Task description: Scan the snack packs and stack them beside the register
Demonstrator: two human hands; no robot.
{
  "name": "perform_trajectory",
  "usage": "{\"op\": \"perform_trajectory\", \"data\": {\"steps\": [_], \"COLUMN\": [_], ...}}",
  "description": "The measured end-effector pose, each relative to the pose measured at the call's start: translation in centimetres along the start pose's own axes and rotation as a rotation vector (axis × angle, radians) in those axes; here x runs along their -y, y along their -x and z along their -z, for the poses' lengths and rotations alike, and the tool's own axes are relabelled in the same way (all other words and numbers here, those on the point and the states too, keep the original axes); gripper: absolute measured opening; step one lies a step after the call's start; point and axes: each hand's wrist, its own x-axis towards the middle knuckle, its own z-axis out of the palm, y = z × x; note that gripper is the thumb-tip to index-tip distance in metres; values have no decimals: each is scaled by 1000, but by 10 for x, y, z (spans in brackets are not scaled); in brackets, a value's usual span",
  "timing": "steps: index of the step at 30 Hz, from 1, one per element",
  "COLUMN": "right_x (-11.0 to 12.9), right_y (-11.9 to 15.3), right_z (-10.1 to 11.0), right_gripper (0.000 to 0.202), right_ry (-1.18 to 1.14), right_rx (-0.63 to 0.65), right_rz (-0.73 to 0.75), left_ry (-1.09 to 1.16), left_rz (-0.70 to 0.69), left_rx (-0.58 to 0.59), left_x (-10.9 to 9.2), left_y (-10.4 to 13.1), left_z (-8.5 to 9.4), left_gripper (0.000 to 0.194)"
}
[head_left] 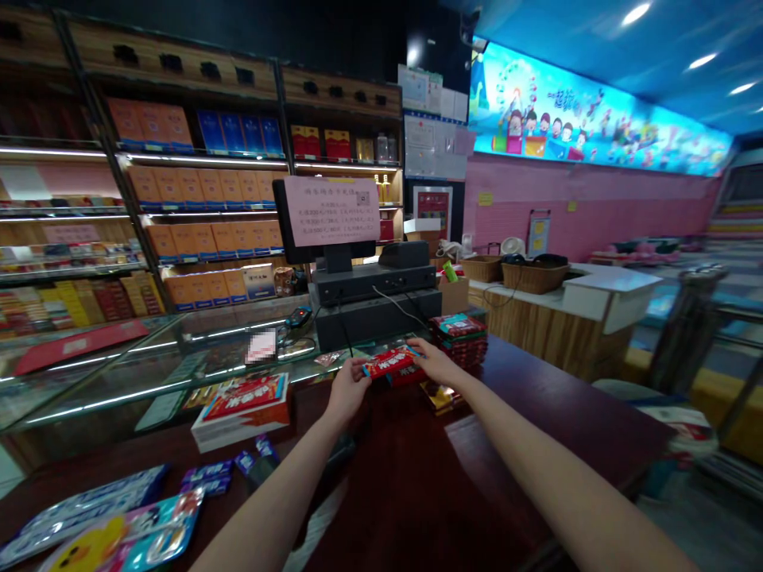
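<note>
A red snack packet (pixel 390 362) with white lettering and blue ends is stretched between my two hands over the dark counter. My left hand (pixel 350 386) pinches its left end, and my right hand (pixel 436 362) grips the right end from above. More red packaging lies just under it, partly hidden by my right hand. Behind that hand rises a stack of red packets (pixel 458 338). A small gold-and-dark packet (pixel 441 395) rests on the counter below my right wrist.
At left stands an open white-and-orange box (pixel 238 421) with red packets on top. Purple packets (pixel 207 477) and a colourful yellow-duck package (pixel 125 536) lie nearer. Behind are a glass display case (pixel 196 338), a monitor with a pink notice (pixel 331 210), and wicker baskets (pixel 533 276).
</note>
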Motion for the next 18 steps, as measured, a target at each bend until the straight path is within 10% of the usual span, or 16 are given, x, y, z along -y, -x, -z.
{"op": "perform_trajectory", "data": {"steps": [18], "right_x": [-23], "right_y": [-17], "right_z": [12], "right_gripper": [41], "right_ry": [300], "right_rx": [55], "right_rz": [-101], "left_ry": [-11], "left_rz": [65], "left_rx": [-18], "left_x": [55], "left_y": [-37], "left_z": [-28], "left_gripper": [44]}}
